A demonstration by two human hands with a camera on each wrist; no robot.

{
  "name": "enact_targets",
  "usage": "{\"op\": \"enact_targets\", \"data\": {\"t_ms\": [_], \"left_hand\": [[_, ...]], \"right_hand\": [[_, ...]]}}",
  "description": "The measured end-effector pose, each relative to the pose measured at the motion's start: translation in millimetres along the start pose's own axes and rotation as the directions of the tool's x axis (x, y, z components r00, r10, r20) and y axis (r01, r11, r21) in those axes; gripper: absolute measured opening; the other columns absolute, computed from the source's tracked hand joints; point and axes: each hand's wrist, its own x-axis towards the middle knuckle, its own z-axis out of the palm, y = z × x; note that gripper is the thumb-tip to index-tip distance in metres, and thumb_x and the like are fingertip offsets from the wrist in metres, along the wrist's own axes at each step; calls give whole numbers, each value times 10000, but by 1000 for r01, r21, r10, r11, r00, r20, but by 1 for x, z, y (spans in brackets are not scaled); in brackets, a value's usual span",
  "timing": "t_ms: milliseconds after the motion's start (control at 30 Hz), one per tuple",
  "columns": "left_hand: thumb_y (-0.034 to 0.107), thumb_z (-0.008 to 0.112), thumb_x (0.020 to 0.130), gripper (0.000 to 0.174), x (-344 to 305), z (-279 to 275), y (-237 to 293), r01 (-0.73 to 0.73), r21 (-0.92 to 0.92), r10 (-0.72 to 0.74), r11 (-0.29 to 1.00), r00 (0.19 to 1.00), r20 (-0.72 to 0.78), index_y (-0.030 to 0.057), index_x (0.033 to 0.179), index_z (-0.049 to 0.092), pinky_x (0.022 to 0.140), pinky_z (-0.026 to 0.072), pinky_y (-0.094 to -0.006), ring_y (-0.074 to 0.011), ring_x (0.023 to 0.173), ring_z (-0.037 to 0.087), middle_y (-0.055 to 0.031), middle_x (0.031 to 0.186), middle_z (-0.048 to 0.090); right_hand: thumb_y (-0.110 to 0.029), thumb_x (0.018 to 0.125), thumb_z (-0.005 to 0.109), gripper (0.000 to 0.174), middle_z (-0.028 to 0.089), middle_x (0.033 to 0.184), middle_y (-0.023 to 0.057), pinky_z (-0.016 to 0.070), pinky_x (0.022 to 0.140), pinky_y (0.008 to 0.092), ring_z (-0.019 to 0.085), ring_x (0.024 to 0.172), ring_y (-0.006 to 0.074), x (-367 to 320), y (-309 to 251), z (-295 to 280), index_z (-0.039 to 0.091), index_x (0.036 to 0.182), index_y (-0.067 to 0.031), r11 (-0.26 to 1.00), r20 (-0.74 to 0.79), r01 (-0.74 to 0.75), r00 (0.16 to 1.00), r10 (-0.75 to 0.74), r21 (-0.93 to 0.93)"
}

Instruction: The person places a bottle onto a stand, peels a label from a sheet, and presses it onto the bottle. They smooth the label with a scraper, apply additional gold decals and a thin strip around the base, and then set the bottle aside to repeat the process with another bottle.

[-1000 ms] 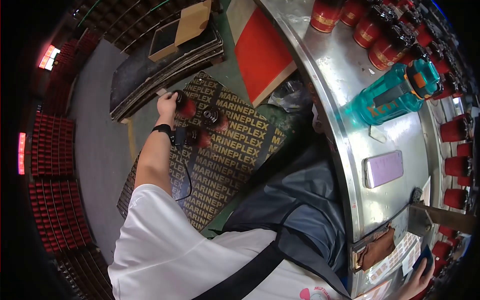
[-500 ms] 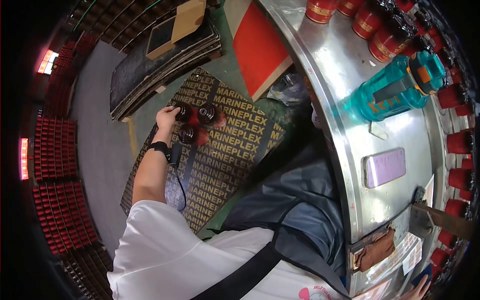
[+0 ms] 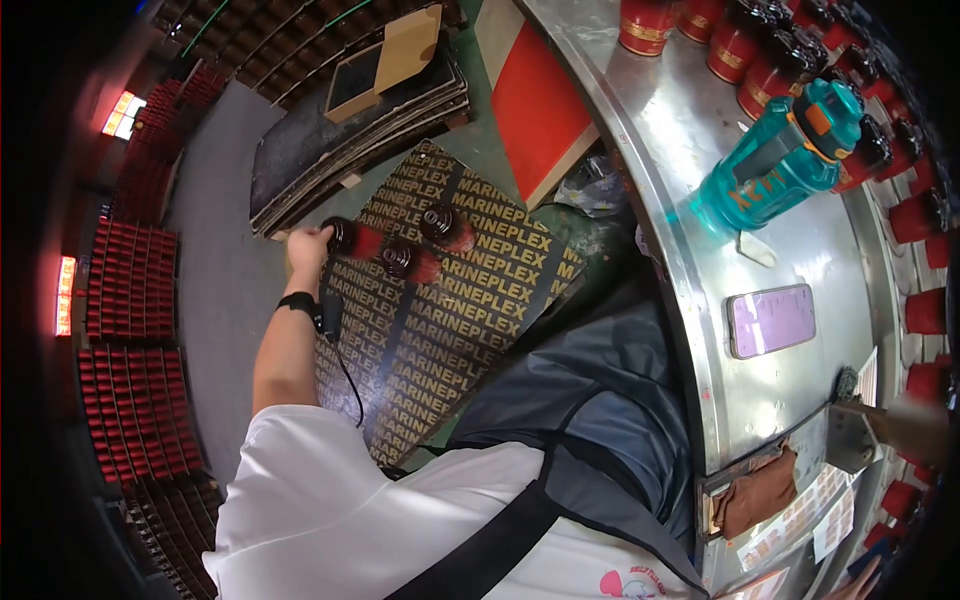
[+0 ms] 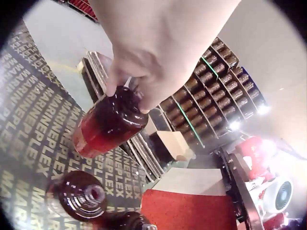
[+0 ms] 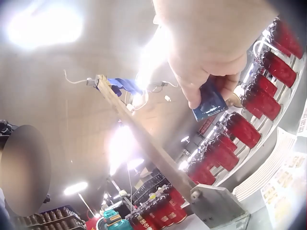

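My left hand pinches the dark neck of a red bottle with a glossy dark top. That bottle is over the left side of the black board printed MARINEPLEX. Two similar bottles stand on the board just to its right: one farther back, one nearer. In the left wrist view, thumb and fingers close around the neck, hiding its top. At the far right, my right hand pinches a small dark blue piece between thumb and fingers; its kind cannot be told.
On the metal table are a teal water bottle, a phone, a brown cloth and several red bottles. Beyond the board lie stacked sheets with an opened carton and a red panel. Racks line the left.
My left hand has moved left over the board with its bottle, away from the other two. The right hand has moved lower, toward the edge of the head view.
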Motion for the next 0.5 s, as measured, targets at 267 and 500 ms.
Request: {"op": "enact_targets", "data": {"t_ms": [267, 500], "left_hand": [[518, 724, 818, 512, -50, 51, -119, -105, 374, 35, 922, 981, 189, 16, 919, 737, 759, 538, -494, -392, 839, 696, -217, 884, 718], [198, 522, 1009, 289, -69, 41, -98, -569, 608, 255, 554, 811, 527, 81, 1236, 657, 765, 558, -407, -224, 861, 660, -140, 1036, 706]], "right_hand": [[-280, 940, 655, 342, 697, 1110, 237, 553, 828, 452, 685, 982, 370, 65, 17, 4, 705, 1114, 11, 982, 33, -189, 981, 189, -1], [-379, 986, 604, 360, 656, 935, 44, 494, 761, 325, 623, 835, 159, 115, 181, 54, 648, 1125, -50, 439, 102, -549, 698, 709, 711]]}}
